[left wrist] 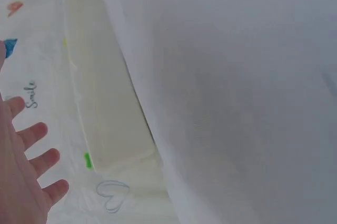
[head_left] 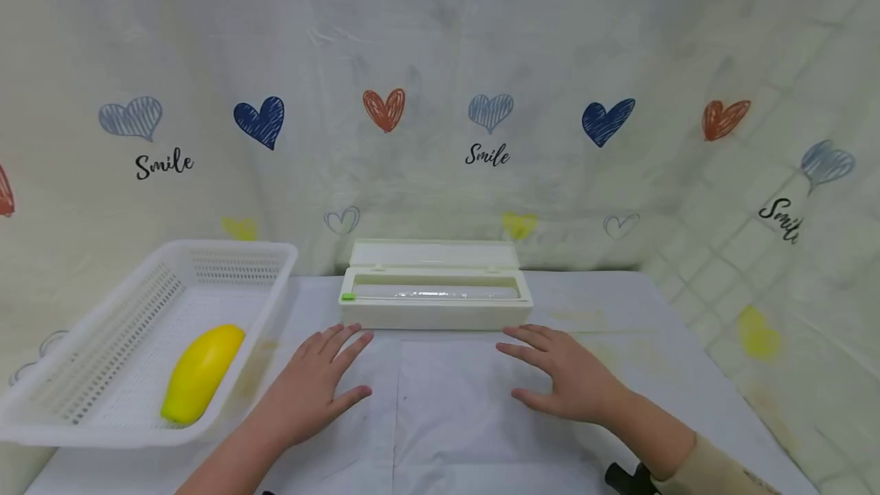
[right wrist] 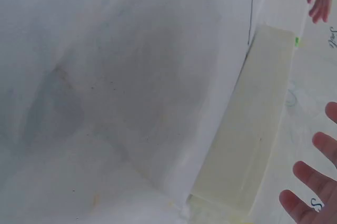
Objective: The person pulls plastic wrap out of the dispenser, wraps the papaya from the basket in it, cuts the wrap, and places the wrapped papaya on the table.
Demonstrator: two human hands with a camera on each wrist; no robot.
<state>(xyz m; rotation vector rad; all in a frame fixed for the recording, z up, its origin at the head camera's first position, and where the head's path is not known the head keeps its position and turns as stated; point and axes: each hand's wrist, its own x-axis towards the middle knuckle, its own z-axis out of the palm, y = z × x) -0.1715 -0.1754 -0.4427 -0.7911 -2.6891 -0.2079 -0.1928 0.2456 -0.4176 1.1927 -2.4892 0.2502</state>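
A: Both hands were out and empty! The left hand (head_left: 316,380) spread its fingers near one front corner of the white box (head_left: 440,317), while the right hand (head_left: 571,373) mirrored it at the other end.

B: Neither gripped a thing, and the wrist views showed no finger on the box. It stood at the back of the table (head_left: 447,418), lid (head_left: 435,254) raised, a shiny roll (head_left: 440,292) lying in its trough. So where was the danger?

A: That lid, for my money! I saw nothing propping it, so a bump could have dropped it onto fingers.

B: And the green tab (head_left: 348,296) at the trough's left end! If it carried a blade, and I couldn't tell, a careless fingertip risked a nick.

A: Over on the left, the yellow fruit (head_left: 202,373) lay in the basket (head_left: 137,388), towards its near right side. Smooth, rounded: a loose one-handed grasp might well have let it slip.

B: Worse, the basket's near left corner seemed to jut past the table edge. A hard press there could have tipped it, fruit and all!
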